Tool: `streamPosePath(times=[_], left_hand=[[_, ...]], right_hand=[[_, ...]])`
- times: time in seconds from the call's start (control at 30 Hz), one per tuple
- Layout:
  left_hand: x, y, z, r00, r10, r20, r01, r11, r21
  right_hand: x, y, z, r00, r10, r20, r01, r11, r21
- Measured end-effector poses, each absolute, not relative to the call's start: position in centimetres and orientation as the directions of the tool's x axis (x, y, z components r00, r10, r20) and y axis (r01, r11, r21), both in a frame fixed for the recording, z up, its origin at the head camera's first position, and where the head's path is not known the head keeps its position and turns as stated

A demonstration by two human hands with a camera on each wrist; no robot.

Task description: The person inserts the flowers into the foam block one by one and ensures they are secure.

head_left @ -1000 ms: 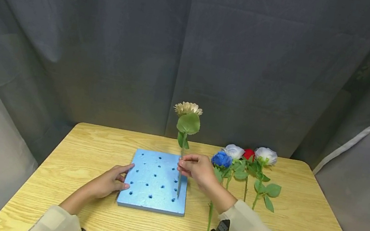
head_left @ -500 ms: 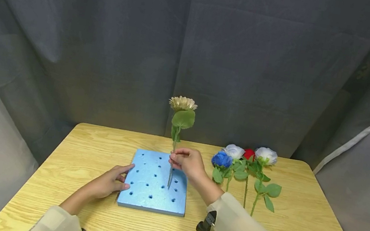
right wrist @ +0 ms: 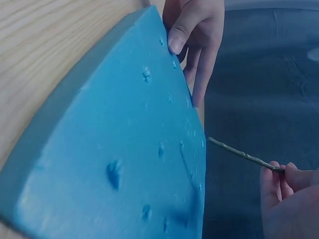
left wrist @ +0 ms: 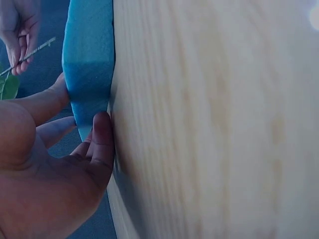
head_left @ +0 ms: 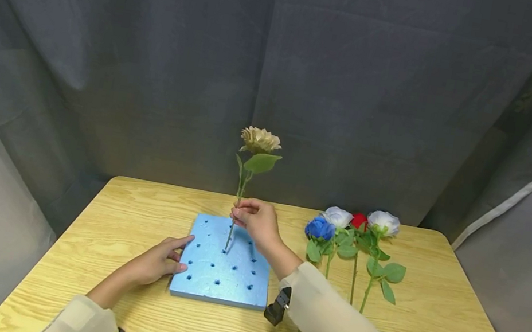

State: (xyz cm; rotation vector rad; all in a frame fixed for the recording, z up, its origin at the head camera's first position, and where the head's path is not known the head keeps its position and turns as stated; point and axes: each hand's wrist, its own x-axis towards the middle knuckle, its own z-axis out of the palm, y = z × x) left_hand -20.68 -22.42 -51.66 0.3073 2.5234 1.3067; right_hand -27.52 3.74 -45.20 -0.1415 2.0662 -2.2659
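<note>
- Right hand [head_left: 257, 222] pinches the cream flower [head_left: 260, 141] by its stem [head_left: 230, 237], tip apart above the blue block [head_left: 237, 294];
- left hand [head_left: 158, 259], fingers extended, touches the block's left edge;
- flower has shifted leftward, seemingly bringing the tip over a middle hole [head_left: 224, 251].

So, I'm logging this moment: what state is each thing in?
Blue board: flat on the table, visible holes unfilled
Cream flower: nearly upright, stem tip clear of the board
Right grip: pinching that stem
Left grip: touching the board's left edge
Blue rose: lying on the table
Left white rose: lying down
Red rose: lying, partly hidden
Right white rose: lying down
Grey curtain: hanging
</note>
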Motion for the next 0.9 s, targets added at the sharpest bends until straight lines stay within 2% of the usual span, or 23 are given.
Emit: streamPosePath(times=[0.57, 0.9], left_hand=[[-20.8, -22.5, -51.8, -0.934, 0.329, -0.142, 0.074, 0.564, 0.822], [-20.7, -22.5, -51.5, -0.93, 0.343, -0.136, 0.093, 0.576, 0.812]], right_hand=[[-29.2, -0.4, -46.0, -0.987, -0.059, 0.148, -0.15, 0.029, -0.988], [-29.0, -1.4, -46.5, -0.985, -0.06, 0.164, -0.17, 0.113, -0.979]])
